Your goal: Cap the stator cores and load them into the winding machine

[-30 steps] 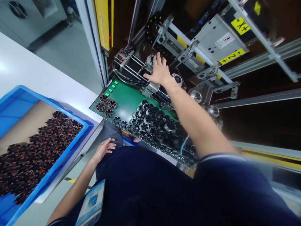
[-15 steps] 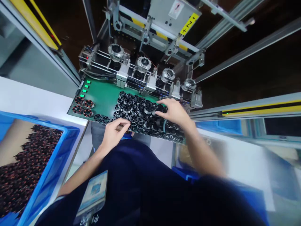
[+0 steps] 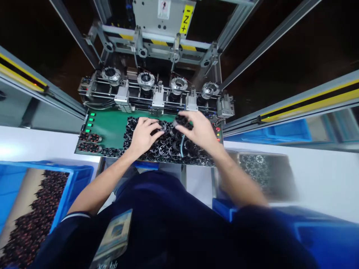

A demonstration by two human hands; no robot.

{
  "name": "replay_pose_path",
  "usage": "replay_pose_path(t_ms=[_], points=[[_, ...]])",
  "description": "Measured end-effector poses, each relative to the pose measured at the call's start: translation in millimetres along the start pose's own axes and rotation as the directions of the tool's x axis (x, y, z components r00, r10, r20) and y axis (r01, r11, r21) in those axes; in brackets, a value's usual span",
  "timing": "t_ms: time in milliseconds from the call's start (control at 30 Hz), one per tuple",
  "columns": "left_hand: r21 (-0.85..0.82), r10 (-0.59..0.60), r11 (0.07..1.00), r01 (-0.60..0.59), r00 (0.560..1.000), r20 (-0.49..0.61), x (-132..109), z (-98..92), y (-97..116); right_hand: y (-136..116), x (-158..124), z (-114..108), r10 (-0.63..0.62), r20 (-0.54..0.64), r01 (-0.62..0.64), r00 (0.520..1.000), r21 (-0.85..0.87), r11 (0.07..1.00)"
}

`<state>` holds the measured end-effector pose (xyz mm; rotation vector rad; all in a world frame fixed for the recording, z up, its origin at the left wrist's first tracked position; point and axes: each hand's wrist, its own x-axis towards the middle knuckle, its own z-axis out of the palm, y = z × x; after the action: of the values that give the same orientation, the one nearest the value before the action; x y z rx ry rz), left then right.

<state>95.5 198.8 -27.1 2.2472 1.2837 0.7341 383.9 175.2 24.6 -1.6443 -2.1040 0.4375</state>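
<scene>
A heap of black ring-shaped motor parts (image 3: 165, 147) lies on a green work plate (image 3: 110, 129) in front of me. My left hand (image 3: 144, 135) rests on the heap, fingers curled around one black ring at its tips. My right hand (image 3: 198, 130) is over the right side of the heap, fingers closed on a black ring near the plate's back edge. Behind the plate stands a row of several round metal fixtures (image 3: 146, 80) on a machine rail.
A blue bin (image 3: 80, 175) of copper-wound black parts sits at the lower left on the white bench. A few wound parts (image 3: 90, 138) lie at the plate's left end near green lights. A grey tray (image 3: 263, 173) is at right. Metal frame bars surround the machine.
My right hand came back from the machine fixtures to the heap and closed on a ring. My left hand rose from my lap onto the heap. The view swung to face the machine.
</scene>
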Motion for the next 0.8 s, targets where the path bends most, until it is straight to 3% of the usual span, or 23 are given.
replay_pose_path(t_ms=[100, 200, 333, 433, 533, 633, 733, 800], points=[[-0.129, -0.028, 0.992, 0.010, 0.990, -0.138, 37, -18.5, -3, 32, 23, -28, -0.003, -0.230, 0.016, 0.973, 0.051, 0.999], [-0.129, -0.013, 0.992, -0.013, 0.980, -0.201, 89, -23.3, -15, 69, 49, -35, 0.031, -0.384, -0.002, 0.923, 0.077, 0.997], [-0.083, -0.080, 0.994, 0.067, 0.981, -0.175, 140, -6.0, -39, 108, 69, -10, 0.200, -0.315, -0.157, 0.928, 0.157, 0.975], [-0.052, -0.141, 0.989, 0.137, 0.986, -0.088, 148, 2.4, -45, 118, 67, 5, 0.229, -0.259, -0.188, 0.938, 0.176, 0.966], [-0.240, -0.132, 0.965, 0.108, 0.987, -0.089, 136, -4.3, -33, 106, 55, 2, 0.210, -0.284, -0.124, 0.935, 0.292, 0.948], [-0.575, -0.154, 0.813, 0.087, 0.986, -0.067, 116, -22.2, -1, 72, 40, -16, 0.162, -0.302, 0.014, 0.939, 0.506, 0.863], [-0.746, -0.149, 0.647, 0.161, 0.985, 0.084, 94, -48.1, 38, 27, 26, -42, 0.128, -0.273, 0.081, 0.953, 0.639, 0.765], [-0.760, -0.123, 0.615, 0.211, 0.977, 0.173, 81, -67.1, 60, 0, 17, -58, 0.124, -0.224, 0.074, 0.967, 0.708, 0.702]])
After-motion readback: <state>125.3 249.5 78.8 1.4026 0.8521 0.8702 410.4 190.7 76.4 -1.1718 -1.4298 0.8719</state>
